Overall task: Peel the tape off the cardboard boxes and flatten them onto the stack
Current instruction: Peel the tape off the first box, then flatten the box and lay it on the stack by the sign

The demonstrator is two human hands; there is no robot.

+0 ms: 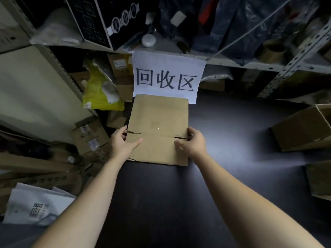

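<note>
Forearms (93, 199) outstretched, left hand (123, 141) and right hand (194, 141) grip opposite edges of the flattened cardboard box (157, 119), brown and creased, on the dark surface (232, 133) below the paper sign (168, 77); fingertips hidden, probably tucked under.

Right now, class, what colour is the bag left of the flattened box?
Yellow, with white patches: the bag shows best in the head view.

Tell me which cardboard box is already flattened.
The flat box held at its side edges by the left hand and right hand, below the white sign; the box at far right is not collapsed.
</note>
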